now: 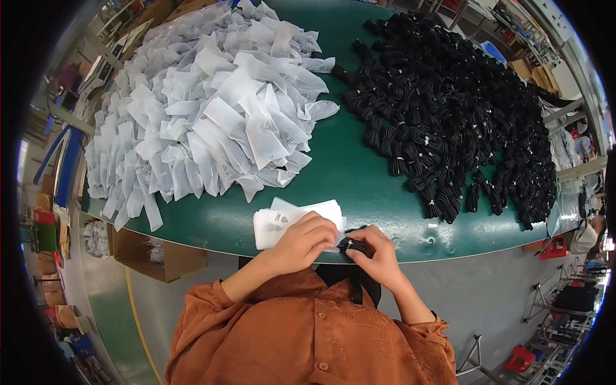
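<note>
1. Here's the left hand (307, 239), fingers curled above a stack of small bags (264, 232), pinching a cloudy bag (338, 239) by its edge.
2. And the right hand (378, 255), thumb and fingers gripping a black cable bundle (353, 245) right beside that bag!
3. All this at the near edge of the green table (346, 170).
4. Beyond, on the left, a huge heap of pale bags (212, 109); on the right, a heap of coiled black cables (449, 115).
</note>
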A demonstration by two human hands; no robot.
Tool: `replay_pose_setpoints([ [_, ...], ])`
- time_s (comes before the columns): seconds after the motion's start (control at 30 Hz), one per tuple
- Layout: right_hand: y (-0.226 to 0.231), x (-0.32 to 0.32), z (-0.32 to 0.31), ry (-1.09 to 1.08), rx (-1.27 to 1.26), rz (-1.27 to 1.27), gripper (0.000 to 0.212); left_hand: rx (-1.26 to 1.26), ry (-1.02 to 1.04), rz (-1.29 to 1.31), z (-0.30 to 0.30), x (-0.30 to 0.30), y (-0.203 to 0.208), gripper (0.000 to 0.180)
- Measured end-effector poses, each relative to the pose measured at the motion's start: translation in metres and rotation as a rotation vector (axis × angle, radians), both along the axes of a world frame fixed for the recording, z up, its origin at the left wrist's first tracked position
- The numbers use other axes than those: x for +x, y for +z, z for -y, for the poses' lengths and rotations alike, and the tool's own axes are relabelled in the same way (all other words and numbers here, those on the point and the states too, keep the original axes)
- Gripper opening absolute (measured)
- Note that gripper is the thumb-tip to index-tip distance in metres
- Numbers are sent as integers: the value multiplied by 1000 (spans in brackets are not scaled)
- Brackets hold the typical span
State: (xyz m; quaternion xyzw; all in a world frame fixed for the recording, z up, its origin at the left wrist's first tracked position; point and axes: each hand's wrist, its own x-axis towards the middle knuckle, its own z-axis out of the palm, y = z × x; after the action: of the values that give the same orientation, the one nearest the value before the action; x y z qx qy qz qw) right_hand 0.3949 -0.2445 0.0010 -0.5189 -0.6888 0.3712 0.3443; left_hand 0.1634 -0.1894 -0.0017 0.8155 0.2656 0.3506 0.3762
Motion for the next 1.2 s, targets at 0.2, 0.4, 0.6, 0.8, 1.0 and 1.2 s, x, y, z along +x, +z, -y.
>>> replay_pose_setpoints([
  [0.2, 0, -13, -8, -17, 320, 173, 31, 78, 131, -21, -7, 1, 10, 18],
  [0.4, 9, -30, -22, -61, 349, -197, 36, -61, 154, 53, -20, -4, 26, 13],
  [0.6, 41, -40, -53, -119, 356, -207, 31, -289, 139, 196, -38, -11, 45, 15],
  [0.8, 42, -42, -62, 92, 300, -281, 8, -397, 164, 275, -48, -13, 42, 8],
  [1.0, 22, -11, -140, -418, 424, 203, 20, -508, 461, 649, -107, -83, 86, 17],
  [1.2, -27, 7, -184, -323, 590, 825, 25, 311, 780, 201, -94, -53, 84, 28],
])
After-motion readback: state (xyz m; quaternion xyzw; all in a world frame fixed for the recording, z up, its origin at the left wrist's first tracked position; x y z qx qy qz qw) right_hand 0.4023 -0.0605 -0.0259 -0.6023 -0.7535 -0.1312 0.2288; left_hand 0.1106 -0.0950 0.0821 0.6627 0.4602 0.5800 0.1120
